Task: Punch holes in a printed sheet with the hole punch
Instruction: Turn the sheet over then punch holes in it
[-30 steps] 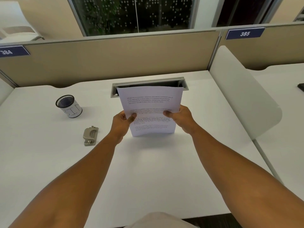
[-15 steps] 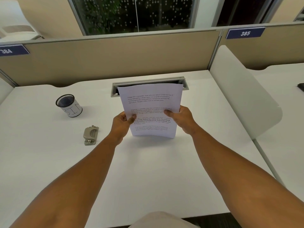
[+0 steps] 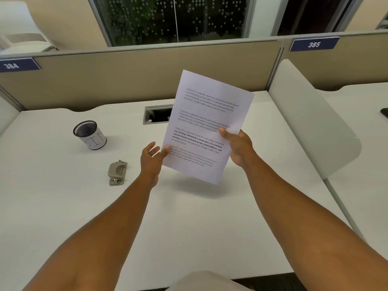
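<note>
Hole punch point(image 3: 117, 172) left of sheet point(image 3: 206, 124)

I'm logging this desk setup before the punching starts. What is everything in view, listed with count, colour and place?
printed sheet: one, white with dark text, held tilted above the desk
hole punch: one, grey-beige metal, on the desk left of the hands
mesh pen cup: one, black mesh with a white wrap, desk far left
cable slot: one, grey-framed, desk rear centre, partly behind the sheet
desk: one, white
partition: beige, behind the desk
number signs: two, navy, 384 and 385
side divider: one, white, desk right edge
left hand: open, thumb touching the sheet's left edge
right hand: grips the sheet's right edge
</note>
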